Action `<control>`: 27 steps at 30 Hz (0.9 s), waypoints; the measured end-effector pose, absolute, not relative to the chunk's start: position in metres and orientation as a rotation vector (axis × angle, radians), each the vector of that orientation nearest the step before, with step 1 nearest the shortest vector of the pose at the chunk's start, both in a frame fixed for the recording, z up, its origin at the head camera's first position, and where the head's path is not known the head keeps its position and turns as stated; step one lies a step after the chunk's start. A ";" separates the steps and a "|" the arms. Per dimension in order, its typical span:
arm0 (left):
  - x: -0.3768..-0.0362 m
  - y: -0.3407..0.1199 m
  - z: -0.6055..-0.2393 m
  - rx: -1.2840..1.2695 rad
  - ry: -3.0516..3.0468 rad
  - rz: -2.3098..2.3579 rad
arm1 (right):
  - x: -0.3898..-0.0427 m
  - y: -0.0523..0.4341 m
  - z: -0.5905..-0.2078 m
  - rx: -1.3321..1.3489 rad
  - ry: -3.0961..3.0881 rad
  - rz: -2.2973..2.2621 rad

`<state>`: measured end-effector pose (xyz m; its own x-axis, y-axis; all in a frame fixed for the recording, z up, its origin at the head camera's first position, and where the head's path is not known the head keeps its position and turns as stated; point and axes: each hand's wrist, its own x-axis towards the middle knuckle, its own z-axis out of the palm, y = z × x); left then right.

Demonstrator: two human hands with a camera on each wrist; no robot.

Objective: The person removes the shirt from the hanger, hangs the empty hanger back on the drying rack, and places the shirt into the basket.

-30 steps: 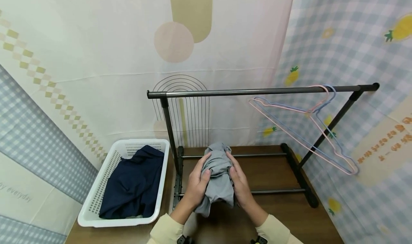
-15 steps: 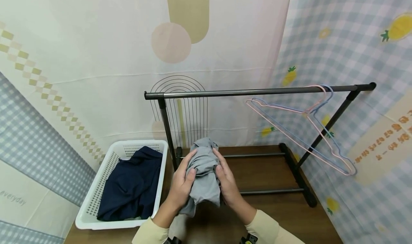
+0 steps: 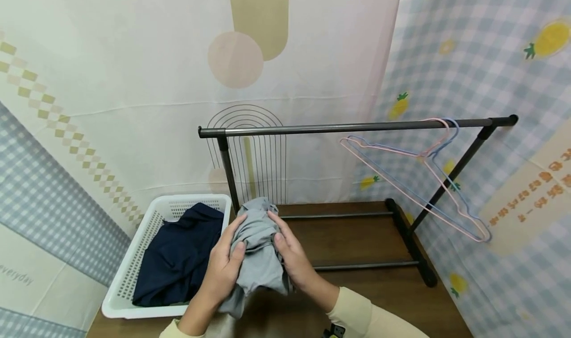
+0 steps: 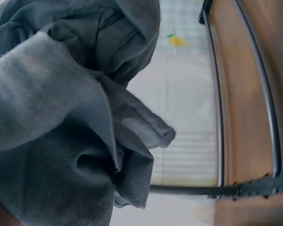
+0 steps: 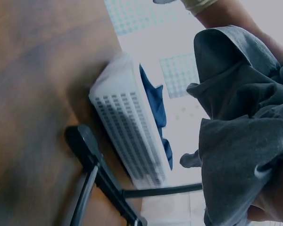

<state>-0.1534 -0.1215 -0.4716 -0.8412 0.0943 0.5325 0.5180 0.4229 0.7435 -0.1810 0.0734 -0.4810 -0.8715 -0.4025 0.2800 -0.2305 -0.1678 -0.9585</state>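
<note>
Grey garment [image 3: 260, 251] is soft, light and limp, bunched between left hand [image 3: 223, 273] and right hand [image 3: 292, 258], both clasping it just beside the white basket [image 3: 134, 278]; best held by its thick folds.

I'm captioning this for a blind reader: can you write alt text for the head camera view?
Two hands, the left hand and the right hand, hold a bunched grey garment between them above a wooden table. To the left a white basket holds a navy garment; behind stands a black clothes rack with two empty hangers.
</note>
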 end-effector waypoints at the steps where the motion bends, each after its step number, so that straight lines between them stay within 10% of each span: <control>1: -0.152 -0.126 -0.470 -0.516 -2.279 -1.392 | -0.180 0.070 -0.481 -0.754 1.942 -2.180; 27: -0.149 -0.215 -0.475 -0.480 -2.176 -1.140 | -0.205 -0.008 -0.492 -1.065 2.082 -1.810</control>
<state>-0.1488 -0.2153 -0.4749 -0.7365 0.0292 0.6758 0.5724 0.5593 0.5996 -0.2054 -0.0084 -0.4915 -0.7258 -0.6149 0.3085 -0.3910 -0.0003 -0.9204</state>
